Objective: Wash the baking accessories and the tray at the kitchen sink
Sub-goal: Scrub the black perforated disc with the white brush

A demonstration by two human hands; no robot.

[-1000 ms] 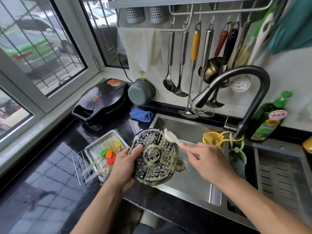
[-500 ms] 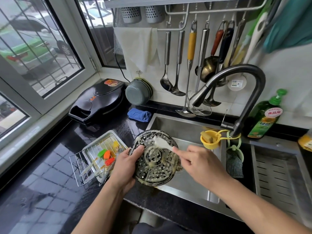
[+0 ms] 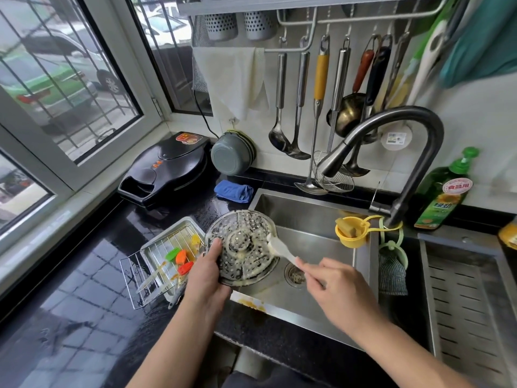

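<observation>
over the left edge of the sink (image 3: 313,208), the perforated round plate (image 3: 242,249) is tilted up so batter residue drops into the basin. the left hand (image 3: 205,271) grips its lower left rim; the right hand (image 3: 333,287) pinches a white scraper (image 3: 279,247) against its face. the tray (image 3: 167,256) waits near the worktop's (image 3: 84,317) front edge, left of the sink.

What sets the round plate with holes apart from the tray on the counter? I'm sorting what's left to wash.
The round plate is dark, perforated and held tilted over the sink by the left hand, while the right hand scrapes it with a white scraper. The tray is rectangular, pale metal, and lies untouched on the counter, holding a wire rack and coloured brushes. Both look soiled.
</observation>
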